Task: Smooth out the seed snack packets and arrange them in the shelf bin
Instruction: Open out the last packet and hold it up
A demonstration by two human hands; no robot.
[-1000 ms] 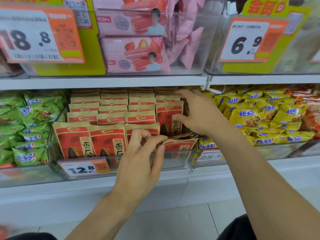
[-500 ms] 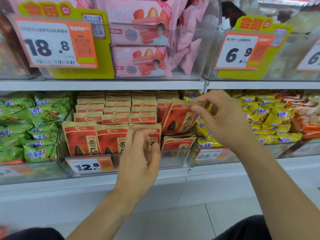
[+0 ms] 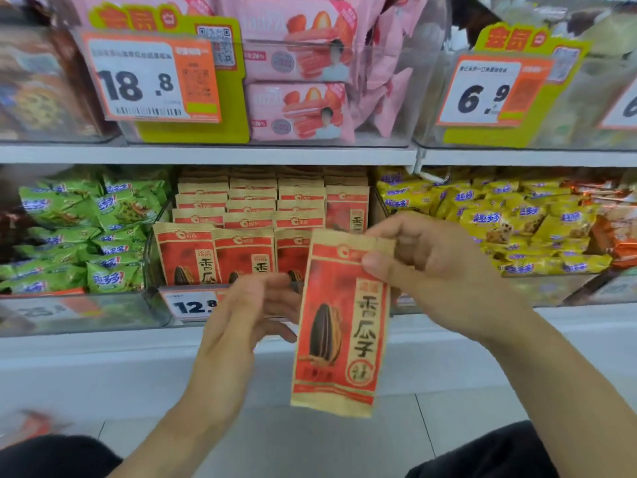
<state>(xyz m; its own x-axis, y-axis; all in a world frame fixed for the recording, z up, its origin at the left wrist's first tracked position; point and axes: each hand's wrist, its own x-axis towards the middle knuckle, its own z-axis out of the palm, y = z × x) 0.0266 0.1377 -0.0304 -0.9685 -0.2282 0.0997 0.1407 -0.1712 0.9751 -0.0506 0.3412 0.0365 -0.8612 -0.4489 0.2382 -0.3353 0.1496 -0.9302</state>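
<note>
A red and tan seed packet point(image 3: 341, 326) hangs upright in front of the shelf, pinched at its top edge by my right hand point(image 3: 434, 270). My left hand point(image 3: 248, 312) hovers just left of the packet with its fingers loosely curled, holding nothing. Behind them the clear shelf bin point(image 3: 151, 243) holds several rows of the same seed packets point(image 3: 213, 253) standing upright. The bin's right front part is hidden by the held packet and my hands.
Green snack bags point(image 3: 86, 229) fill the bin on the left and yellow bags point(image 3: 499, 222) the bin on the right. Above the shelf board point(image 3: 206, 153) stand bins of pink packets point(image 3: 300, 108) with price tags. A 12.8 tag point(image 3: 189, 305) marks the seed bin's front.
My right hand has pulled one seed packet out of the bin's right side and brought it toward me. My left hand came off the front packets and drew back beside it.
</note>
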